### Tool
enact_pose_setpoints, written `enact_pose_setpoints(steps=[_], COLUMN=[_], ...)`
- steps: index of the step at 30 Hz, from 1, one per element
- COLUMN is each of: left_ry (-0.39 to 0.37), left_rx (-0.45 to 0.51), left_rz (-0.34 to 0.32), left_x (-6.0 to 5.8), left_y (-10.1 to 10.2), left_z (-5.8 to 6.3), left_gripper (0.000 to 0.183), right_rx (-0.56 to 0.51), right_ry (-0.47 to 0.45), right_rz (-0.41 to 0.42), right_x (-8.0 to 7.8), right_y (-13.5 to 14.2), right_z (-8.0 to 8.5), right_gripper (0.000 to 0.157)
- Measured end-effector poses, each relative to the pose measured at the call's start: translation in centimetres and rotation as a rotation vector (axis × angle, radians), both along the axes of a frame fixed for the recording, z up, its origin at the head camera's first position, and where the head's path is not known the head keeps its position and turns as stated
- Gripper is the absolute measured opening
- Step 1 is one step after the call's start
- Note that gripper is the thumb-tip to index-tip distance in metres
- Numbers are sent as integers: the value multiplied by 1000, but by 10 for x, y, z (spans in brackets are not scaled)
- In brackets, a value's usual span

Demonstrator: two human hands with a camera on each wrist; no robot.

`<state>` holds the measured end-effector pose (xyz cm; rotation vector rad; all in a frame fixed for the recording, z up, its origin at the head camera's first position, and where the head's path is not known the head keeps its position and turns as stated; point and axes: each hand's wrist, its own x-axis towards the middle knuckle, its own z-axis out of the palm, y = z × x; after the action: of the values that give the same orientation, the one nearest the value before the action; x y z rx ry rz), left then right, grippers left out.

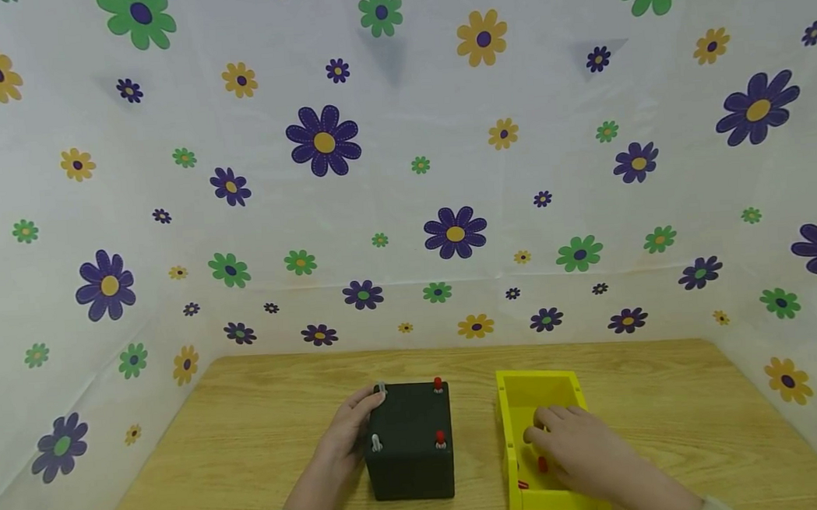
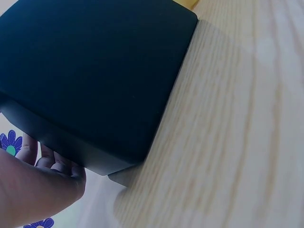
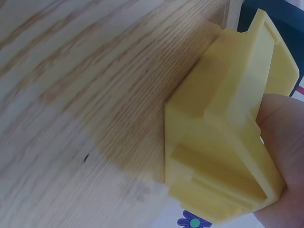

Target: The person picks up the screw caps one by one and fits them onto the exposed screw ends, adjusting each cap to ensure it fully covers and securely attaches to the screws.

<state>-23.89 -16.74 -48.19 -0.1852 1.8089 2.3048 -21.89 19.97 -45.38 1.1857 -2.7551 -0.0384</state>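
Note:
A black box (image 1: 411,442) stands on the table, with two red-capped posts (image 1: 441,439) along its right side and two bare, silvery posts (image 1: 376,443) along its left. My left hand (image 1: 345,434) holds the box at its left side, the thumb near the back left post; in the left wrist view its fingers (image 2: 61,164) bend against the far side. My right hand (image 1: 581,443) reaches into a yellow bin (image 1: 546,504) with fingers bent. Whether anything sits between those fingertips is hidden. Red caps (image 1: 542,464) lie in the bin beside that hand.
The bin stands right of the box, with a strip of wooden table (image 1: 476,422) between them. A white flowered sheet (image 1: 405,193) hangs behind the table and along both sides.

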Motion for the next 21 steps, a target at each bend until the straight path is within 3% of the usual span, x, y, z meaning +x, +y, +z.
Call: enact_pose_setpoints(steps=[10,17,21], left_ry=[5,-3,0], left_rx=[0,-1,13], left_rz=[-2,4,-8], left_x=[0,-1,-1], left_y=[-1,0,-1], left_z=[-2,-2,-2], left_gripper=[30,47,39], right_rx=[16,15,29], right_ry=[-16,-36,-31], right_rz=[11,15,14], right_x=[1,1,1], right_y=[-3,-6,-7], right_z=[1,0,0], right_gripper=[16,11,12])
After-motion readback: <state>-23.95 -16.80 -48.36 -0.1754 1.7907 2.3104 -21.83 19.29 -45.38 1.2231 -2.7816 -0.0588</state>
